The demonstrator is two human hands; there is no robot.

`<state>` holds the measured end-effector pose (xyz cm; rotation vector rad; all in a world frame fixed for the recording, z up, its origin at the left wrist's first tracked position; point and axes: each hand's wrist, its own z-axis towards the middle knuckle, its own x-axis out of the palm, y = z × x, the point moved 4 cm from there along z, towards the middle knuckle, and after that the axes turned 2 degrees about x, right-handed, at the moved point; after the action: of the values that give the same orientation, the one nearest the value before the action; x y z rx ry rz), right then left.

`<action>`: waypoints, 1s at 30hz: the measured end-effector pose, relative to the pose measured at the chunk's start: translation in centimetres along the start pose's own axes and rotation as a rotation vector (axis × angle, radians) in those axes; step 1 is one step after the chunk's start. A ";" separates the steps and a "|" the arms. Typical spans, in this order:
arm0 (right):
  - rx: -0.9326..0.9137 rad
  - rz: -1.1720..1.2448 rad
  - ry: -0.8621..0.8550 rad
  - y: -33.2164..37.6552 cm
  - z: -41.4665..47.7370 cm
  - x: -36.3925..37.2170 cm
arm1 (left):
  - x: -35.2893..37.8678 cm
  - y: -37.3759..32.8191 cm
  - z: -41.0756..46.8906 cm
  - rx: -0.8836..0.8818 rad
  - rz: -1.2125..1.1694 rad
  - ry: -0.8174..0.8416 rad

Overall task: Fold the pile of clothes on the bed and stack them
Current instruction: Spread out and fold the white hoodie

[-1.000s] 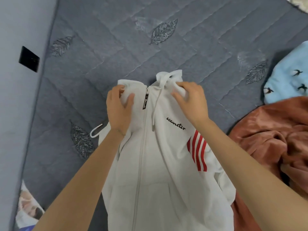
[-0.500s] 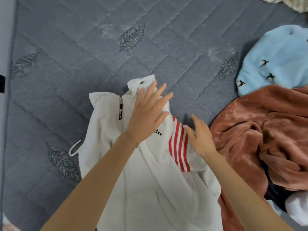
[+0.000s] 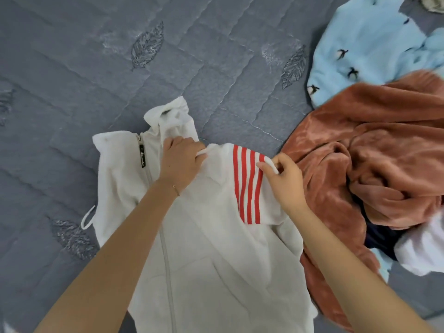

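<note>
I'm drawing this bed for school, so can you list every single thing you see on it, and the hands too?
white hoodie: one, white with red stripes and a zip, spread in the middle of the bed.
bedcover: one, grey, quilted with stitched leaves, under everything.
fluffy blue garment: one, light blue with small dark birds, top right.
brown fleece garment: one, rust brown, crumpled on the right, beside the hoodie.
dark cloth: one, navy, peeking out under the brown fleece.
white cloth: one, white, at the right edge.
left hand: one, grips the hoodie near its collar.
right hand: one, pinches the hoodie's striped sleeve.
</note>
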<state>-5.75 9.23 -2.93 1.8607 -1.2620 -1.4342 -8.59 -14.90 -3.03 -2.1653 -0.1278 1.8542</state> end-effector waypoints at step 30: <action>-0.113 0.188 0.185 -0.2 0.2 -6.6 | 1.1 -11.8 5.3 0.057 -0.329 0.457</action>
<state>-6.04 15.14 0.08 1.7072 -1.2040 -1.1815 -12.22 -2.46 -1.59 -2.3004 -0.3063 1.1461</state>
